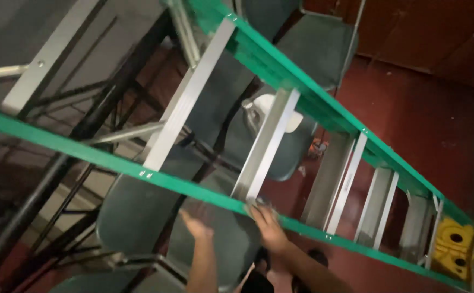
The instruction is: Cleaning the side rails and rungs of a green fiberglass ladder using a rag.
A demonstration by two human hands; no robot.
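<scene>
A green stepladder [280,70] with silver metal steps [264,146] lies tilted across the view, its yellow top cap [454,247] at the lower right. My right hand [267,225] grips the near green rail where a silver step meets it. Just below that rail, my left hand [196,222] is raised with fingers spread, blurred, holding nothing.
Several dark green chairs [134,211] stand under the ladder, one with a white object [272,108] on its seat. Black metal bars [58,168] cross at the left. Dark red floor [432,125] stretches to the right.
</scene>
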